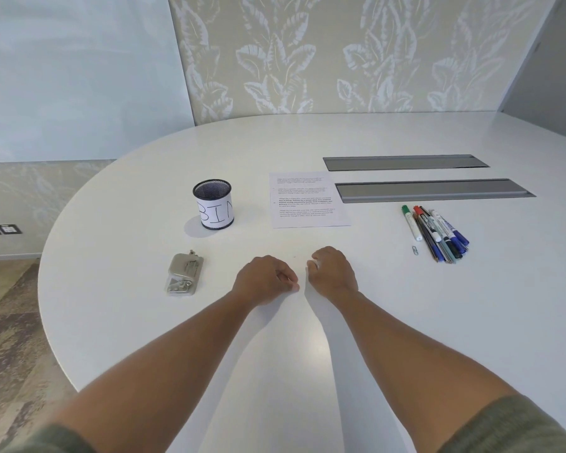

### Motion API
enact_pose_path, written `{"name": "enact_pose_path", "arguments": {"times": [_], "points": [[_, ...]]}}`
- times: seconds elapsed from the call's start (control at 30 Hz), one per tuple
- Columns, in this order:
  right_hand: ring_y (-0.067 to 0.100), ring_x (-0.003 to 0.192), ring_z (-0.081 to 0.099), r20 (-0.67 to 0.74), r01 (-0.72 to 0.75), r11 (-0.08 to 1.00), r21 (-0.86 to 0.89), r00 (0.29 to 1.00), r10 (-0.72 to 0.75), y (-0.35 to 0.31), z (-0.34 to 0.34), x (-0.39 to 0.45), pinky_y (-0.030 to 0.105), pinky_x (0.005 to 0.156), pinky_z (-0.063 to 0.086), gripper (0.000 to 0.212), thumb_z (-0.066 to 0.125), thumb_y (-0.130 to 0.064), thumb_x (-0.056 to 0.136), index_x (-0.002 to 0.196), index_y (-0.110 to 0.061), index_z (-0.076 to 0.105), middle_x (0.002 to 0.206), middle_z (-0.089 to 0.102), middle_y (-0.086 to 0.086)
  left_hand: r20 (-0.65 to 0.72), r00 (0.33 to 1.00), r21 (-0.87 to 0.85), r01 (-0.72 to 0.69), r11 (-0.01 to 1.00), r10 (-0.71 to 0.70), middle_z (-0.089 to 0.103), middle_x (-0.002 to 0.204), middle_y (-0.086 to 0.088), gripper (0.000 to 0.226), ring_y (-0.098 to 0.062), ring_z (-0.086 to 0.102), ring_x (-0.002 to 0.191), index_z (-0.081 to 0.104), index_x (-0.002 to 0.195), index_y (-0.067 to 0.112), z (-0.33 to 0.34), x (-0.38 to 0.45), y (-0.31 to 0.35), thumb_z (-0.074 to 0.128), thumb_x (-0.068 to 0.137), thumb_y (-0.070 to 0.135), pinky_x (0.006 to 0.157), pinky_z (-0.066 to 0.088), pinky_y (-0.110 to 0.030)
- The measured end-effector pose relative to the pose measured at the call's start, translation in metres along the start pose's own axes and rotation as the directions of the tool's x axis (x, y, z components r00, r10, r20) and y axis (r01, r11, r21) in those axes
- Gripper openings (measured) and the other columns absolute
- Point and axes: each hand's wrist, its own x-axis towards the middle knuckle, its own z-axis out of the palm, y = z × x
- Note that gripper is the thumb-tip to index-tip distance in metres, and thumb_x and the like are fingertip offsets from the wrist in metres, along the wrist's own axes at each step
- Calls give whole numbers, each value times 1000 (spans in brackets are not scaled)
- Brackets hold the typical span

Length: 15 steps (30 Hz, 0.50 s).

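Fingers [284, 276] curled, left hand [264, 280] and right hand [334, 273] rest on table [138, 322].

The one view comes from a camera worn on the person's head, above the near edge of the table [307, 142], looking forward and down across it. The wide lens bows the table's rim. The forearms enter from the bottom corners, close to the lens, and reach the left hand [263, 279] and right hand [334, 273] in the lower middle. Cup [214, 204], sheet [307, 201] and pens [438, 233] lie farther off at mid-height. Wall [307, 53] fills the top, floor [10, 322] the left edge.
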Motion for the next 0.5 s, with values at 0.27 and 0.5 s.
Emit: {"name": "enact_pose_path", "arguments": {"times": [0.27,0.5], "points": [[21,119,53,-29,-11,1000,0,1000,11,-4,-2,7,33,93,46,33,53,-29,95,122,-15,65,129,56,1,2,1000,151,-16,988,15,67,78,20,8,-4,64,80,74,78,32,2,3,6,68,76,36,64,44,-22],[24,115,52,3,-1,1000,-2,1000,1,-14,-2,12,36,87,50,27,53,-23,95,116,-16,68,119,56,6,70,997,151,27,988,-38,73,92,-1,18,-17,56,73,71,81,11,1,9,0,55,83,19,77,55,-38]]}}
